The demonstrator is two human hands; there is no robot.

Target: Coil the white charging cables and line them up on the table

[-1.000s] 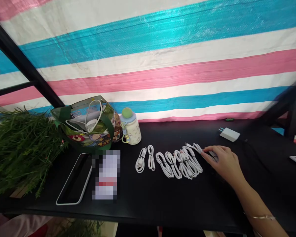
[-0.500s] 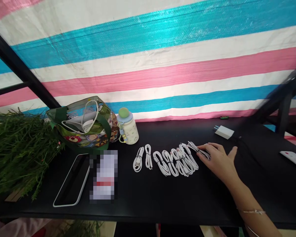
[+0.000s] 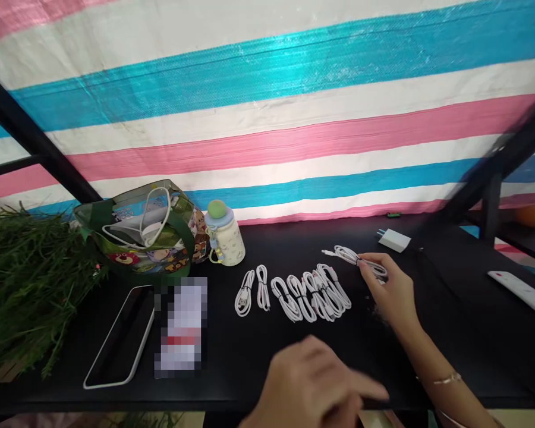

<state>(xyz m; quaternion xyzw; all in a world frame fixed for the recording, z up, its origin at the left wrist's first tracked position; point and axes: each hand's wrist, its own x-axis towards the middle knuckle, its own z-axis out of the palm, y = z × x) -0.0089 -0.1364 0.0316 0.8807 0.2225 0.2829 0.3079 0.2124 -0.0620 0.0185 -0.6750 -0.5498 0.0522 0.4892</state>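
From the head view, the right hand (image 3: pixel 390 291) pinches a white USB cable (image 3: pixel 350 255) in its fingers, just above the black table (image 3: pixel 481 333). The cable looks light, soft and bendy, and its coiled middle is a good place to hold. More coiled cables (image 3: pixel 312 294) lie in a row nearby. The left hand (image 3: pixel 314 386) is blurry, so I cannot tell what its fingers do.

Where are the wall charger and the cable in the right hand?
White wall charger (image 3: pixel 395 241), head view, on its body.
White USB cable (image 3: pixel 350 255), head view, on its looped length.
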